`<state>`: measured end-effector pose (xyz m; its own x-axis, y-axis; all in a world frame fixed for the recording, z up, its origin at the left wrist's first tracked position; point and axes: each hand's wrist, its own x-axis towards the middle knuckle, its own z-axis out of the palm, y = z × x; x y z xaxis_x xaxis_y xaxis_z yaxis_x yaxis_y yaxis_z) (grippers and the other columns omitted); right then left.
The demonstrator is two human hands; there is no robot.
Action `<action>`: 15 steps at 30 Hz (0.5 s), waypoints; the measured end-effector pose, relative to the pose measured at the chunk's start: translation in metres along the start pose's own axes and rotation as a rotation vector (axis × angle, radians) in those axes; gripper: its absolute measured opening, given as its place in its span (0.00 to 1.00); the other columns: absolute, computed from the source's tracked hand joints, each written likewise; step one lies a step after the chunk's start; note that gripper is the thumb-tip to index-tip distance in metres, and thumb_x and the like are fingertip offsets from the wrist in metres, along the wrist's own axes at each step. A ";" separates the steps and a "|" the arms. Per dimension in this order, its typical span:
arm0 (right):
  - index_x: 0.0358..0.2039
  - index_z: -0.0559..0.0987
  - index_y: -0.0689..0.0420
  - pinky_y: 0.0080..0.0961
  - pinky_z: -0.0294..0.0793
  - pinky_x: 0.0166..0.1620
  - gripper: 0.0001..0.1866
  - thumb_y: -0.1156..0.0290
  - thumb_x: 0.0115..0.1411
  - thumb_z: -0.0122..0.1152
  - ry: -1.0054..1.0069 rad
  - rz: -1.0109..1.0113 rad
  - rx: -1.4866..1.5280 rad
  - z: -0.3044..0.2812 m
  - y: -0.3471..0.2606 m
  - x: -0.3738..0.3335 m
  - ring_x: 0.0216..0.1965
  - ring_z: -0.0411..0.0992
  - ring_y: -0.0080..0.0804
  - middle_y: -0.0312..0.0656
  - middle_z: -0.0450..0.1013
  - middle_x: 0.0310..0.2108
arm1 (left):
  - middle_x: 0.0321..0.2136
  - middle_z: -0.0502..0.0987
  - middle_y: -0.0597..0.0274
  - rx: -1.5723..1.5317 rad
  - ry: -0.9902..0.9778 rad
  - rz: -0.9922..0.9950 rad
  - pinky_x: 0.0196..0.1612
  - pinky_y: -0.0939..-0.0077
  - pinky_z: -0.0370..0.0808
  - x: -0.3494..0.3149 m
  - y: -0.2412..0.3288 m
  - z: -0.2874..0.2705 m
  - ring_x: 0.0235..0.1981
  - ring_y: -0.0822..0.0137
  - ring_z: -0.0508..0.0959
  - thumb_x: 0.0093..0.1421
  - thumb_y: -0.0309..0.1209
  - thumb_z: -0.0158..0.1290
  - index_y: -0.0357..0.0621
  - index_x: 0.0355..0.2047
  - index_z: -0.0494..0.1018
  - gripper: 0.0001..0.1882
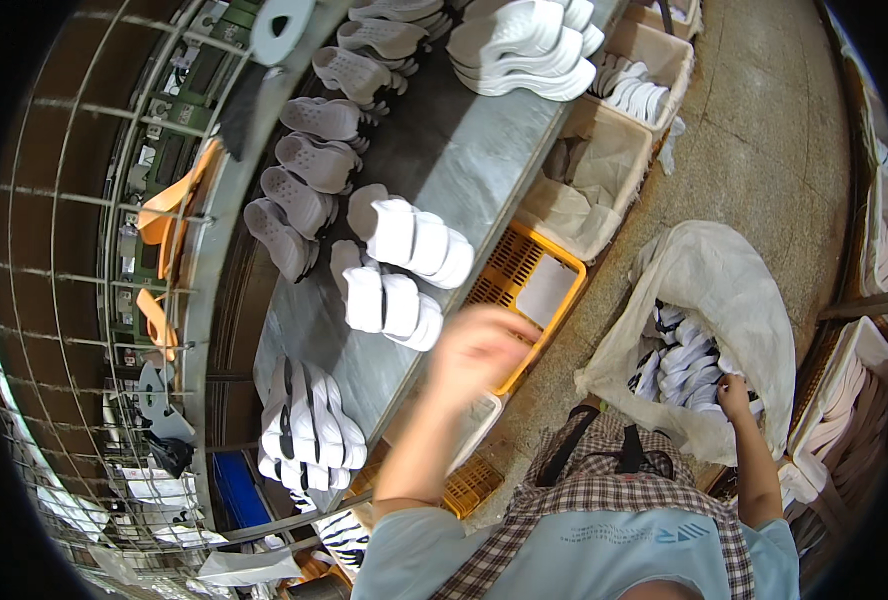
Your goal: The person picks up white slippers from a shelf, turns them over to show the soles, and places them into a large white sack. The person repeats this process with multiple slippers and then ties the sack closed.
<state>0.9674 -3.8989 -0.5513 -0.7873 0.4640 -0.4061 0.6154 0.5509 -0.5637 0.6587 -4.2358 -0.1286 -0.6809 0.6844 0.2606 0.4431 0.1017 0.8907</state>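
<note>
Shirt (604, 562) | left hand (482, 347): near yellow crate (566, 306) | right hand (734, 396): at bagged shoes (686, 358)

Speckled floor (754, 165), wire mesh (56, 192)

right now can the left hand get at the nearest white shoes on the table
Probably yes: the left hand, though blurred, appears right beside those white shoes, with nothing visible between them.

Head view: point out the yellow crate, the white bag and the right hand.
Yellow crate (569, 293), head view: side rim.
White bag (729, 280), head view: bare upper wall.
Right hand (733, 397), head view: its middle.
</note>
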 end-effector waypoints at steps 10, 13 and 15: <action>0.27 0.75 0.63 0.38 0.71 0.40 0.09 0.71 0.46 0.57 -0.099 0.194 0.039 0.037 -0.029 -0.024 0.35 0.72 0.49 0.53 0.73 0.30 | 0.43 0.69 0.52 -0.343 0.895 -0.501 0.41 0.72 0.75 0.092 -0.137 -0.318 0.42 0.62 0.72 0.61 0.29 0.48 0.30 0.46 0.65 0.16; 0.27 0.74 0.64 0.38 0.71 0.37 0.08 0.73 0.46 0.55 0.013 0.226 0.094 0.036 -0.042 -0.041 0.32 0.72 0.49 0.53 0.73 0.27 | 0.43 0.69 0.52 -0.437 0.987 -0.635 0.42 0.71 0.76 0.101 -0.220 -0.377 0.42 0.59 0.72 0.61 0.28 0.49 0.29 0.47 0.65 0.17; 0.30 0.73 0.64 0.35 0.70 0.38 0.09 0.73 0.48 0.56 -0.005 0.258 0.110 0.039 -0.052 -0.053 0.32 0.72 0.46 0.51 0.73 0.28 | 0.42 0.68 0.50 -0.407 0.789 -0.600 0.41 0.71 0.78 0.106 -0.262 -0.403 0.40 0.58 0.73 0.59 0.25 0.50 0.29 0.46 0.65 0.16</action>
<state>0.9755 -3.9792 -0.5280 -0.6052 0.5760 -0.5495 0.7882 0.3362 -0.5155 0.2354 -4.4805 -0.1838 -0.9719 -0.0724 -0.2238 -0.2179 -0.0815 0.9726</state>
